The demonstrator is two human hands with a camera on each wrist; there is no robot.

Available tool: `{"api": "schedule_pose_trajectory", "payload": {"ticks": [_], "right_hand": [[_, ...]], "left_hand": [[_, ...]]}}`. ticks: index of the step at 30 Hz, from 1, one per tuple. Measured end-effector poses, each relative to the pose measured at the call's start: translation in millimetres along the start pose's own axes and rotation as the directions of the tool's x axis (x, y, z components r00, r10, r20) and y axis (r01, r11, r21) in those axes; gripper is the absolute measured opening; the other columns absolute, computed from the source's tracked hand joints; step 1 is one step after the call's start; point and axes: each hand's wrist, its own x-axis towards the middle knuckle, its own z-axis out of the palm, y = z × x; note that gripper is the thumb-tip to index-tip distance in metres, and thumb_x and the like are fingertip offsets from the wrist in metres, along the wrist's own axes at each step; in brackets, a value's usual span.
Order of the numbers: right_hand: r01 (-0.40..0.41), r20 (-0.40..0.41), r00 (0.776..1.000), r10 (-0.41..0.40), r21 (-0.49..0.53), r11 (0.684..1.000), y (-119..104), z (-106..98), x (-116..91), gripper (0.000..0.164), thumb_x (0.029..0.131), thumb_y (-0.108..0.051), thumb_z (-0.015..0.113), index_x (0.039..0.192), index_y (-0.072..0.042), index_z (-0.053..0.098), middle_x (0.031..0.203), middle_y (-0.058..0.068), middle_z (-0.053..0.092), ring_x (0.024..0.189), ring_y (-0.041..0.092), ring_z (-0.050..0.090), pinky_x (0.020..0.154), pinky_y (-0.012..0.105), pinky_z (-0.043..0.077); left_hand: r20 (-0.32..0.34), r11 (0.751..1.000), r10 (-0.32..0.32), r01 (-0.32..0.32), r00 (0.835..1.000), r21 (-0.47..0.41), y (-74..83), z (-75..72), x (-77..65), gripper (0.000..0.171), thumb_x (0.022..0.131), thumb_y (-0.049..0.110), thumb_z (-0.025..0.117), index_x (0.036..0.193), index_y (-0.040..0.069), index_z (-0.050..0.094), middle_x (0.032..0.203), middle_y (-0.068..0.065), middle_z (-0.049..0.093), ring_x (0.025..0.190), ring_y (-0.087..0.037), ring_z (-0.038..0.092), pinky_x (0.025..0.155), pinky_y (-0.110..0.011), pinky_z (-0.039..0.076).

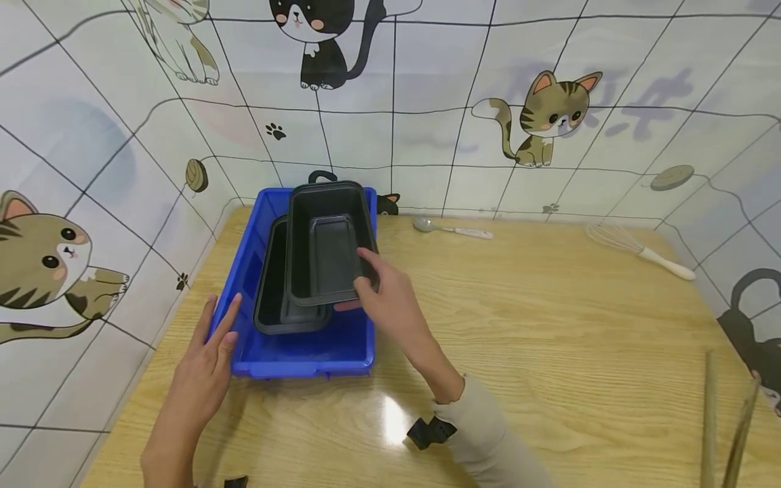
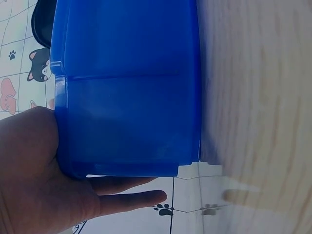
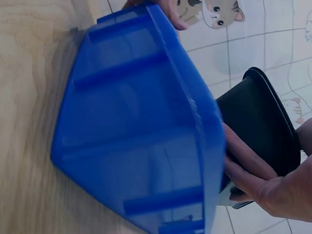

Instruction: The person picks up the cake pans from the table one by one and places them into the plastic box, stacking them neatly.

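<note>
A dark loaf pan (image 1: 332, 257) is tilted over the blue plastic bin (image 1: 274, 369), overlapping a second dark loaf pan (image 1: 299, 320) that lies inside. My right hand (image 1: 393, 301) grips the upper pan at its near right corner, thumb on the inner side. In the right wrist view, the fingers (image 3: 251, 168) press along the pan's outside, next to the bin wall. My left hand (image 1: 198, 379) rests at the bin's near left corner with fingers straight and spread. The left wrist view shows the thumb side of that hand (image 2: 34, 161) against the bin's end, with two fingers extended past it.
A spoon (image 1: 470, 233) with a pale handle lies by the back wall. Farther right is a whisk (image 1: 665, 263) with a white handle. Two long brownish strips (image 1: 710, 420) stand at the lower right. Cat-print sheeting (image 1: 427, 135) encloses the wooden table (image 1: 549, 325).
</note>
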Motion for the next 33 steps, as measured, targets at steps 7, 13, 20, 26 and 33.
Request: {"api": "schedule_pose_trajectory", "payload": {"ticks": [7,13,20,26,33], "right_hand": [[0.050,0.052,0.997,-0.050,0.001,0.999,3,24,9,0.061,0.105,-0.010,0.046,0.165,0.001,0.045,0.061,0.007,0.067,0.045,0.009,0.027,0.046,0.023,0.022],[0.061,0.066,0.996,-0.061,-0.008,0.998,7,43,14,0.066,0.104,-0.010,0.047,0.168,0.002,0.038,0.049,-0.007,0.042,0.043,0.007,0.022,0.044,0.023,0.020],[0.043,0.107,0.993,-0.045,0.018,0.999,9,60,13,0.068,0.104,-0.008,0.047,0.170,0.003,0.031,0.058,0.015,0.063,0.043,0.009,0.053,0.045,0.024,0.017],[0.017,0.158,0.987,-0.024,0.044,0.999,6,65,12,0.069,0.107,-0.010,0.045,0.171,0.003,0.024,0.060,0.016,0.066,0.070,0.024,0.081,0.044,0.024,0.017],[0.011,0.190,0.982,0.004,-0.077,0.997,0,64,12,0.071,0.106,-0.012,0.047,0.170,0.007,0.024,0.073,0.012,0.079,0.041,0.015,0.061,0.039,0.022,0.023]], "left_hand": [[-0.012,1.000,0.022,-0.022,1.000,-0.002,-2.7,1.5,2.1,0.055,0.123,0.028,0.031,0.177,0.025,0.020,0.185,-0.021,0.004,0.144,-0.073,0.040,0.100,-0.089,0.038],[-0.026,1.000,0.030,-0.030,0.999,-0.005,-3.0,2.0,3.5,0.055,0.123,0.026,0.033,0.177,0.023,0.023,0.184,-0.022,0.006,0.146,-0.072,0.038,0.102,-0.089,0.037],[-0.017,1.000,0.015,-0.015,1.000,0.010,-3.3,2.2,1.1,0.055,0.123,0.026,0.033,0.177,0.024,0.022,0.184,-0.022,0.007,0.146,-0.073,0.038,0.103,-0.090,0.036],[-0.009,1.000,0.002,-0.002,1.000,0.016,-1.9,2.2,1.1,0.056,0.123,0.027,0.033,0.177,0.024,0.022,0.184,-0.022,0.006,0.147,-0.073,0.036,0.104,-0.091,0.035],[-0.018,1.000,0.004,-0.004,1.000,0.016,-2.5,2.4,1.5,0.055,0.123,0.027,0.033,0.177,0.024,0.023,0.184,-0.022,0.007,0.148,-0.072,0.036,0.106,-0.090,0.035]]}}
